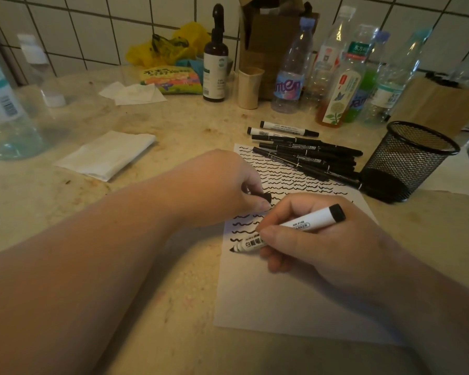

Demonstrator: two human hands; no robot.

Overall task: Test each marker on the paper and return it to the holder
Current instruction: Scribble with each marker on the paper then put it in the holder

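Observation:
My right hand [306,244] grips a white marker [313,221] with a black end, uncapped, its black tip touching the left edge of the white paper [276,299]. Rows of black wavy lines cover the paper's upper half. My left hand [222,185] rests on the paper's left edge and pinches the marker's black cap [266,197]. Several black and white markers [306,154] lie in a pile across the paper's far end. The black mesh holder [409,158] stands to the right of that pile, and no marker shows inside it.
Several plastic bottles [290,74] crowd the back right, next to a dark dropper bottle [215,60], a beige cup [249,87] and a wooden block [439,104]. Folded tissue [106,155] lies at the left, a snack bag [171,79] at the back, and a large clear bottle [3,109] at the far left.

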